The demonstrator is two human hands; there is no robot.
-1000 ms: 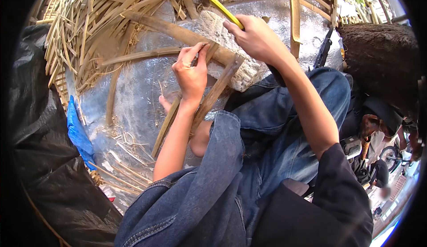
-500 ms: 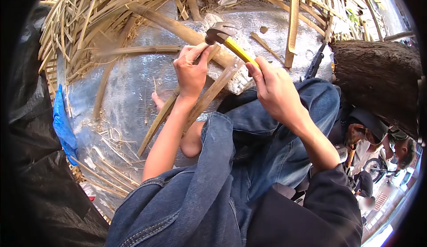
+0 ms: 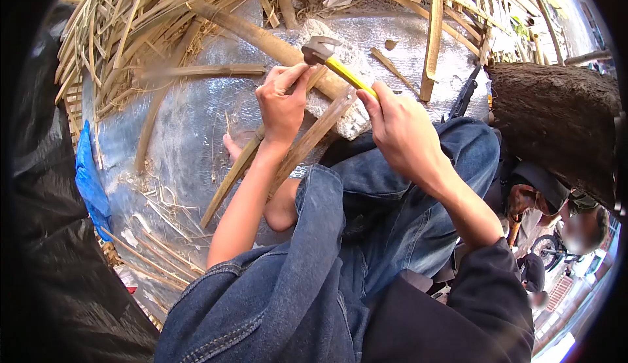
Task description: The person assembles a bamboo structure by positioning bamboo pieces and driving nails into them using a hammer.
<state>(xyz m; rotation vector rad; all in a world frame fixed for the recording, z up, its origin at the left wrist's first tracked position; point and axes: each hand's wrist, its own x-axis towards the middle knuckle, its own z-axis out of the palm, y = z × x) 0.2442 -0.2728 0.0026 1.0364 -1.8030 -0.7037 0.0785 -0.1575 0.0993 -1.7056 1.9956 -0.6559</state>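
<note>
Upper centre: right hand (image 3: 407,135) grips yellow-handled metal claw hammer (image 3: 347,73); left hand (image 3: 282,104) pinched together, contents hidden, by hammerhead (image 3: 319,50). Pale rough stone block (image 3: 353,125) likely props round tan bamboo pole (image 3: 278,44).

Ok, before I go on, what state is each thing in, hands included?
Left hand: pinched, anything held is hidden
Right hand: closed
Yellow-handled metal claw hammer: gripped by its handle, head close at the left hand
Rough pale stone block: partly covered
Thick round tan bamboo pole: lying across the stone block
Silver foil-like sheet: spread out, littered
Blue plastic sheet: crumpled
</note>
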